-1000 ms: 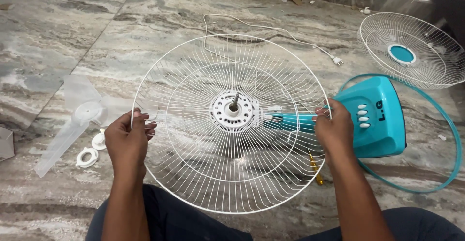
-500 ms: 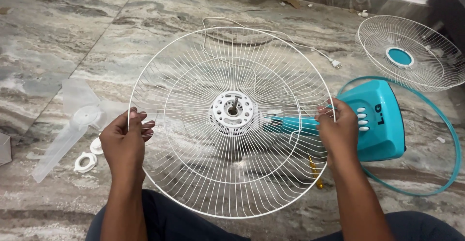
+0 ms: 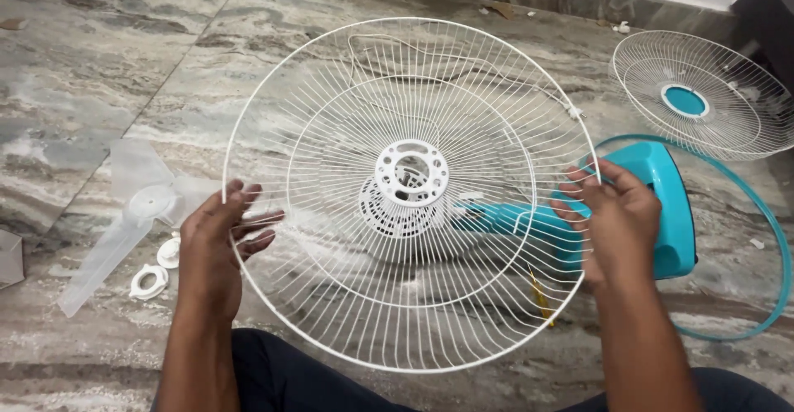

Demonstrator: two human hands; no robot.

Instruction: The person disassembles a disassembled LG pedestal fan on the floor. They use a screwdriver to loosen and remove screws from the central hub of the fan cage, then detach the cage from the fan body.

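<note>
Two hands: I see both of mine on the rim of one white wire fan guard (image 3: 411, 193); the guard sits between them, raised over the floor and tilted toward me
Left hand: my left hand (image 3: 217, 251) clamps the guard's left rim; fingers (image 3: 252, 217) curl through the wires from the far side, thumb on the near side; a narrow pinch holding the guard
Right hand: my right hand (image 3: 616, 222) grips the right rim; fingers wrap over the outer ring; also closed on the guard
Guard: round, white, with a ringed hub plate at its middle; the hub is open, and I see through it
Fan body: a teal fan body (image 3: 662, 205) lies on the floor behind the guard; its white motor housing (image 3: 389, 213) shows through the wires just below the hub; whether hub and housing touch I cannot tell
Second guard: a second white guard (image 3: 703, 93) with a teal centre lies flat at upper right, well apart from my hands
Teal ring: a thin teal ring (image 3: 773, 246) curves around the fan body on the right
Blade: a translucent fan blade (image 3: 132, 213) lies left of my left hand; two small white ring nuts (image 3: 153, 280) sit just beside it
Floor: grey veined marble floor (image 3: 99, 64) under everything; my dark trousers (image 3: 298, 375) show at the bottom edge
</note>
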